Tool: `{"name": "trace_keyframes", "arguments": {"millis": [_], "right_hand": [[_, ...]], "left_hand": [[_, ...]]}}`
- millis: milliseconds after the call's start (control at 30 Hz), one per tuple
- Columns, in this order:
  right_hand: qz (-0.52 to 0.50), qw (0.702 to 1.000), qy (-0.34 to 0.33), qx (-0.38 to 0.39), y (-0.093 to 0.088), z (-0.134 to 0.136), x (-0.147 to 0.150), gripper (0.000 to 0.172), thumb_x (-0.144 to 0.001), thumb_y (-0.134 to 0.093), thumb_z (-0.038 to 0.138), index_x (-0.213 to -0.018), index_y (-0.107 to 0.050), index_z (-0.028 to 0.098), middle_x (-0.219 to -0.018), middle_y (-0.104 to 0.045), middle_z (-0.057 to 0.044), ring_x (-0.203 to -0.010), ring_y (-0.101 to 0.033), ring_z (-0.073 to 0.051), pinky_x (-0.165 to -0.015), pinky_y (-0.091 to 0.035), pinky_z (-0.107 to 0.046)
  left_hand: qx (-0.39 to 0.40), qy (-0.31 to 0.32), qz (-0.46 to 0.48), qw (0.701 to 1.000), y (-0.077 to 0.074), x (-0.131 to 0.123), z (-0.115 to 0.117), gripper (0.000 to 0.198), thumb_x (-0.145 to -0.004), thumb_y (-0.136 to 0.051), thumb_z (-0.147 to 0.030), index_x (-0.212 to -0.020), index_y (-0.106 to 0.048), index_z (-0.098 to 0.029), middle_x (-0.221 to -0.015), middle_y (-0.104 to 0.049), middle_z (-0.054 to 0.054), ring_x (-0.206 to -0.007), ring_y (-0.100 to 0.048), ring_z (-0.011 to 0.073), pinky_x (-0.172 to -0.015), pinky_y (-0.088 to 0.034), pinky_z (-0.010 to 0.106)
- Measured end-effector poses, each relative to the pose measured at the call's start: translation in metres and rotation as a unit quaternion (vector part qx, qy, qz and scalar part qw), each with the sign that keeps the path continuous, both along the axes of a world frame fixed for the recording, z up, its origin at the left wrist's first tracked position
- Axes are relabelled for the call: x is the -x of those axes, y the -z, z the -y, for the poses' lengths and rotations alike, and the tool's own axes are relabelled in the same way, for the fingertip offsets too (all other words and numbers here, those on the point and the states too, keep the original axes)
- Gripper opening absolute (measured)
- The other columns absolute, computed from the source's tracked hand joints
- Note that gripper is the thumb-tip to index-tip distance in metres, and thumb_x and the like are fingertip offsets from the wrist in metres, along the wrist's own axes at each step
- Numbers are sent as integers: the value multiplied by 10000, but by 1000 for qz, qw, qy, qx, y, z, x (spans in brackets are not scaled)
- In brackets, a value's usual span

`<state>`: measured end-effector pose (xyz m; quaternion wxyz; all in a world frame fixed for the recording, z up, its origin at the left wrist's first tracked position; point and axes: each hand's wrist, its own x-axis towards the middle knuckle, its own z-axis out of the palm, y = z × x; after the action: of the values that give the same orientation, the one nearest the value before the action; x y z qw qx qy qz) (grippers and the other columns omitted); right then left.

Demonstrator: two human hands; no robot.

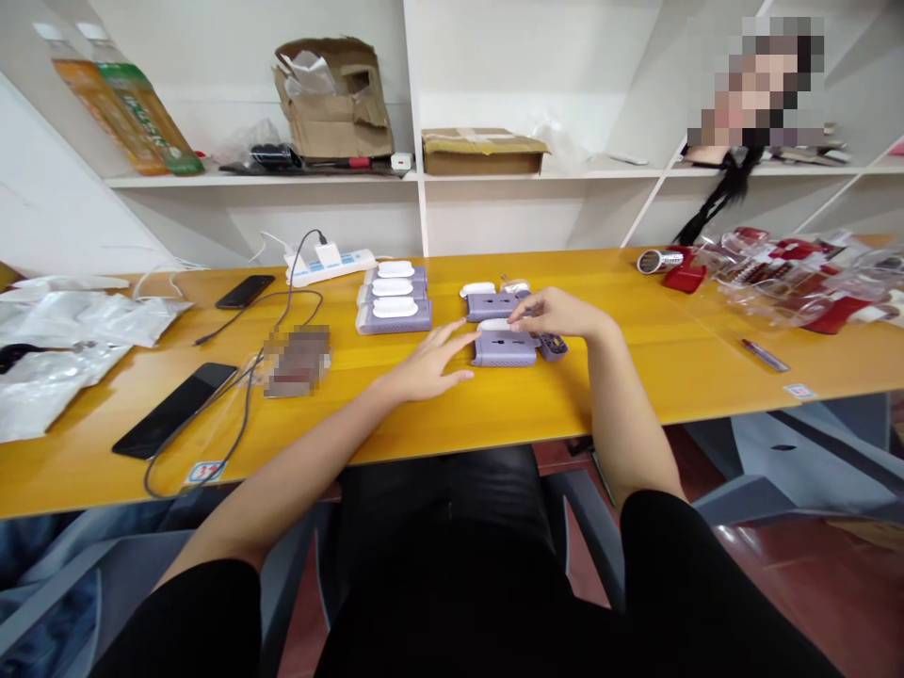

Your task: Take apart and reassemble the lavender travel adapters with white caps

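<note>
Two small purple boxes lie in the middle of the yellow table (636, 377). On top of the nearer purple box (503, 349) sits a white oval piece (494, 325), which my right hand (557, 313) pinches with its fingertips. My left hand (429, 363) rests flat on the table just left of that box, fingers spread and reaching toward it. The farther purple box (492, 304) has a second white piece (477, 289) beside it. A small dark purple part (552, 347) lies right of the near box. A stack of three purple boxes with white tops (394, 298) stands further left.
A white power strip (329, 265) with cables, two black phones (174, 409) (244, 291) and clear plastic bags (63, 348) occupy the left side. Red and clear packaging (791, 273) lies at the right. Another person sits beyond the far right. Shelves with cardboard boxes (482, 149) stand behind.
</note>
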<state>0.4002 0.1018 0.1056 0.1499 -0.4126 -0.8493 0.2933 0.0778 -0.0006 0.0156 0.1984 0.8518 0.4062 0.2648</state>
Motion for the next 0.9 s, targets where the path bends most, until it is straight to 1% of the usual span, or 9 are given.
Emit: {"name": "trace_keyframes", "arguments": {"millis": [133,267,400,467,533,600,700,767,900], "right_hand": [[74,996,6,-42,14,-1,11,237,-813,-973,309,-1048,-969,281,-1063,-911,-57,-967,-805,-286,-917,-603,-411],[70,995,-25,-63,23,11,37,265,-816,-975,240,-1078,-958,278,-1131,-915,-68,-984,-819,-295,-926,-616,-420],[6,990,-117,-78,31,24,67,337,-875,-949,345,-1196,-925,246,-1211,-906,-89,-984,-801,-258,-919,-588,-384],[-41,988,-118,-87,33,23,70,361,-912,-907,439,-1208,-914,232,-1178,-901,-96,-946,-774,-246,-878,-569,-374],[-87,989,-63,-105,32,15,60,372,-937,-848,507,-1160,-908,216,-1094,-888,-92,-876,-731,-231,-827,-543,-365],[-109,985,32,-127,30,3,38,381,-944,-808,551,-1067,-888,199,-975,-849,-77,-821,-685,-215,-790,-509,-356],[-70,976,163,-129,27,-12,-7,470,-878,-837,652,-791,-758,197,-702,-688,-20,-699,-568,-177,-711,-427,-345],[-33,977,191,-86,26,-16,-34,601,-803,-866,777,-717,-701,206,-669,-653,-10,-684,-544,-168,-684,-407,-341],[18,980,198,-10,24,-14,-62,705,-720,-889,889,-838,-781,202,-763,-732,-39,-733,-618,-193,-676,-452,-338]], "left_hand": [[33,3,-11,999,5,0,2,924,-1071,-720,-638,-1865,-353,-339,-1985,-241,148,-1854,-217,417,-1498,-231,681],[37,-11,14,999,2,6,5,1054,-1018,-783,-664,-1881,-280,-326,-1984,-241,160,-1861,-196,404,-1499,-227,665],[51,-33,4,998,0,18,4,1182,-923,-881,-646,-1882,-281,-304,-1899,-434,187,-1774,-383,469,-1447,-318,698],[64,-41,2,997,-1,29,2,1193,-896,-902,-630,-1874,-312,-287,-1818,-546,199,-1687,-514,470,-1409,-385,684],[79,-38,3,996,-2,44,-1,1185,-854,-933,-628,-1845,-387,-277,-1808,-560,202,-1653,-565,458,-1395,-419,648],[97,-40,0,994,-3,61,-3,1226,-805,-968,-628,-1834,-412,-261,-1779,-591,201,-1638,-588,442,-1391,-434,613],[122,-39,-9,992,-4,83,-6,1250,-775,-990,-643,-1829,-427,-275,-1733,-639,186,-1629,-603,415,-1388,-439,589],[131,-36,-13,991,-5,92,-7,1233,-761,-1001,-653,-1810,-465,-289,-1757,-621,183,-1640,-593,415,-1378,-452,593],[133,-39,-32,990,-10,99,-6,1170,-760,-997,-672,-1773,-528,-322,-1811,-583,152,-1667,-577,409,-1385,-455,595]]}}
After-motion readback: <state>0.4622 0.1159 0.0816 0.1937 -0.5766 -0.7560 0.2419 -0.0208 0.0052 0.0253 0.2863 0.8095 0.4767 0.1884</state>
